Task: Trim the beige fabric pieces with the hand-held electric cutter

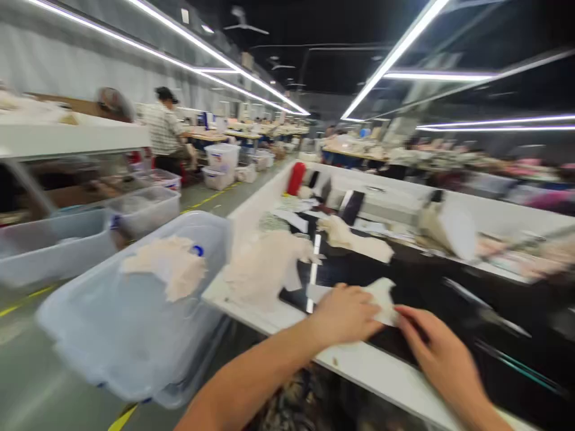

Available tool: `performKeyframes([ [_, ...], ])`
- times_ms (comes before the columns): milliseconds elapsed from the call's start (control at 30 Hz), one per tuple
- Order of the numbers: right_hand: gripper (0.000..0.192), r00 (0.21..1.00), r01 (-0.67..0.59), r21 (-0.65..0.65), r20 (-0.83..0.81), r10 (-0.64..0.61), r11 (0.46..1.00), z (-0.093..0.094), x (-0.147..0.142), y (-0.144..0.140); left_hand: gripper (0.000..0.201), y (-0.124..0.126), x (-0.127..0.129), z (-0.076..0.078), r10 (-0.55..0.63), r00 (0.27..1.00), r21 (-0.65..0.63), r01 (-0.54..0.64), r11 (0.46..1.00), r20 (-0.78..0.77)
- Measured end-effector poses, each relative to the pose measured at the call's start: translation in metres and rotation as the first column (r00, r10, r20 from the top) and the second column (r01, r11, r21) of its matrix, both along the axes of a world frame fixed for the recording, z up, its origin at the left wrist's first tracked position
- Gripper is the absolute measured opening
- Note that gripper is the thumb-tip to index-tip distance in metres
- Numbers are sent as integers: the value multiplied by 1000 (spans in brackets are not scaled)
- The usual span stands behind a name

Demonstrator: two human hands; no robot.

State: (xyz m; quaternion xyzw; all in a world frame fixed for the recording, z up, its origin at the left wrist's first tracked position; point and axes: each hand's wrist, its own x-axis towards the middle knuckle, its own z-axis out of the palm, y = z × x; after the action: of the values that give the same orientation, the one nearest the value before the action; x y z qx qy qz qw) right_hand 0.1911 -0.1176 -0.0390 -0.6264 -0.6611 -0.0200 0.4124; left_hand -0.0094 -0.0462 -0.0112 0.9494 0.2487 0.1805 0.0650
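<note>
Hands meet over a pale fabric piece near the front edge of a white worktable.
Left hand presses flat on it, fingers loosely curled; right hand pinches its corner. A clear plastic bin crowds the table's left side beside an open aisle.

clear plastic bin sits left of the white table w/ pale fabric bits inside; more bins line the aisle behind it. red thread spool stands far up the table, fabric pile nearer. person in striped shirt works in the bg at left.
</note>
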Motion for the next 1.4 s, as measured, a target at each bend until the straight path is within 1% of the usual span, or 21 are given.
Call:
performKeyframes([
  [33, 27, 999, 21, -1, 34, -21, 1000, 1, 5, -2, 29, 2, -5, -1, -15, 1000, -1, 15, 1000, 27],
  [100, 28, 995, 43, -13, 86, -42, 999, 1, 10, -2, 31, 8, -9, -6, -33, 997, -5, 34, 999, 67],
  [167, 23, 992, 54, -28, 114, -50, 998, -1, 6, 2, 32, 12, -10, -11, -38, 996, -9, 39, 999, 77],
  [300, 27, 989, 60, -65, 136, -50, 996, -1, -9, 5, 34, 16, -13, -16, -56, 996, 8, 56, 998, 66],
  [400, 26, 986, 62, -90, 157, -47, 994, 2, -17, 5, 36, 22, -16, -21, -68, 994, 25, 67, 997, 86],
  [567, 25, 977, 82, -123, 207, -55, 989, 2, -21, 8, 39, 36, -19, -36, -83, 985, 34, 79, 996, 150],
  [667, 20, 974, 89, -135, 217, -58, 987, 0, -25, 10, 41, 41, -23, -45, -76, 983, 39, 70, 997, 168],
  [733, 14, 978, 82, -136, 203, -54, 987, -2, -29, 12, 41, 44, -27, -48, -61, 985, 49, 54, 997, 163],
  [800, 6, 984, 62, -129, 173, -39, 990, -3, -32, 14, 41, 44, -30, -47, -15, 988, 74, 4, 997, 152],
  [900, 32, 994, 24, -104, 110, -13, 994, -5, -38, 16, 46, 36, -35, -34, 46, 996, 98, -54, 994, 81],
  [967, 38, 998, -3, -85, 65, 9, 996, -7, -40, 17, 48, 28, -37, -22, 34, 999, 43, -34, 998, 3],
  [1033, 37, 999, -33, -70, 31, 35, 997, -11, -42, 19, 48, 20, -38, -12, 12, 999, -66, -15, 998, -43],
  [1100, 36, 998, -58, -55, 12, 59, 997, -15, -44, 22, 45, 15, -39, -6, 48, 995, -75, -55, 996, -83],
  [1167, 35, 997, -76, -41, 6, 76, 996, -19, -44, 25, 44, 14, -40, -4, 82, 992, -71, -90, 993, -99],
  [1267, 36, 994, -109, -20, 14, 109, 994, -22, -41, 29, 42, 15, -39, -3, 101, 990, -65, -108, 992, -98],
  [1400, 39, 978, -207, 19, 40, 206, 978, -34, -25, 35, 41, 12, -33, -3, 102, 990, -57, -108, 993, -97],
])
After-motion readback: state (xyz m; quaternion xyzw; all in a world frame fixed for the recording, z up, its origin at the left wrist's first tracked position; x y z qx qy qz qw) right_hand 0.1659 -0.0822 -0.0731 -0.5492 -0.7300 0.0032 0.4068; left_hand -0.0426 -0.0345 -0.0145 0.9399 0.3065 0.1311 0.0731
